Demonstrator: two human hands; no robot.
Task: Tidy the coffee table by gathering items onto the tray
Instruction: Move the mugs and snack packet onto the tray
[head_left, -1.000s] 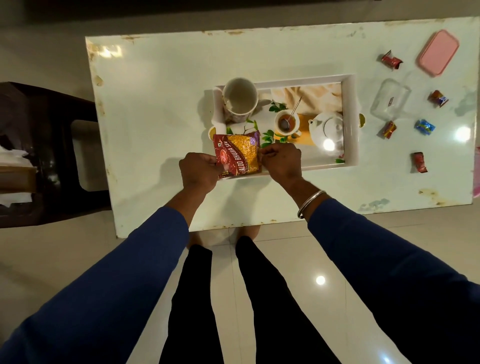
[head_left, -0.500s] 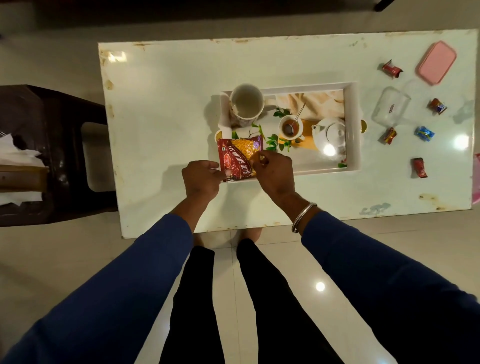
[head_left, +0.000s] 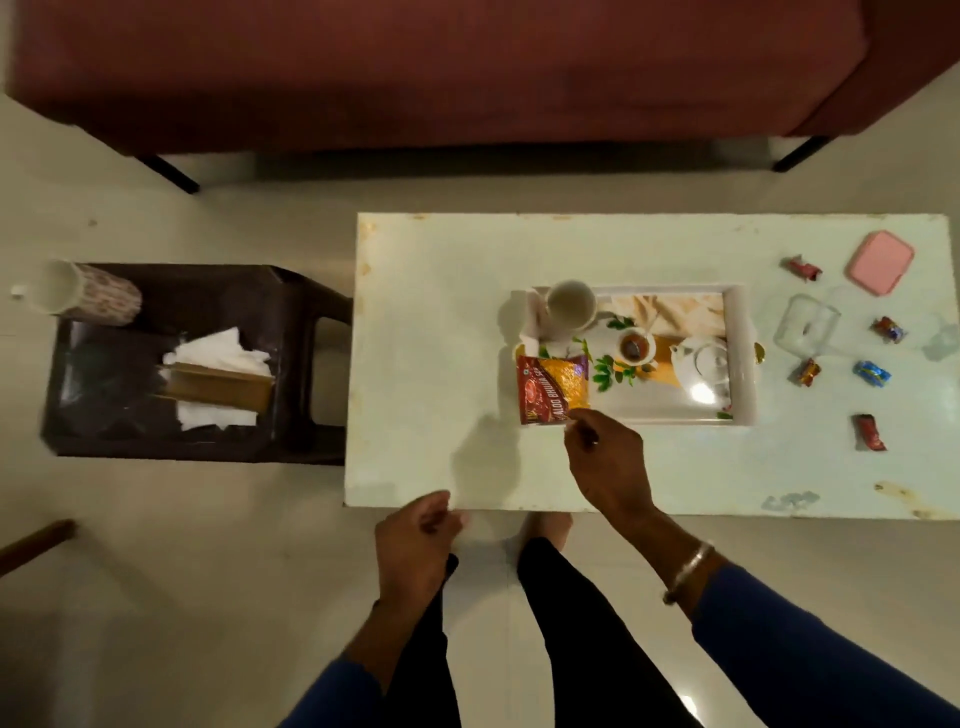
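Note:
A white tray with a tea-set picture lies on the white coffee table. A white mug stands in the tray's far left corner. A red and yellow snack packet lies over the tray's near left corner. My right hand has curled fingers at the packet's near right corner and pinches it. My left hand hangs loosely curled at the table's front edge and holds nothing. Right of the tray lie several wrapped candies, a clear container and a pink lid.
A dark stool stands left of the table with a tissue box and a patterned mug on it. A maroon sofa runs along the far side. My legs are at the table's front edge.
My left hand has let go of the packet and drawn back to the table's front edge. The right hand has slid to the packet's corner. The view has shifted left and pulled back.

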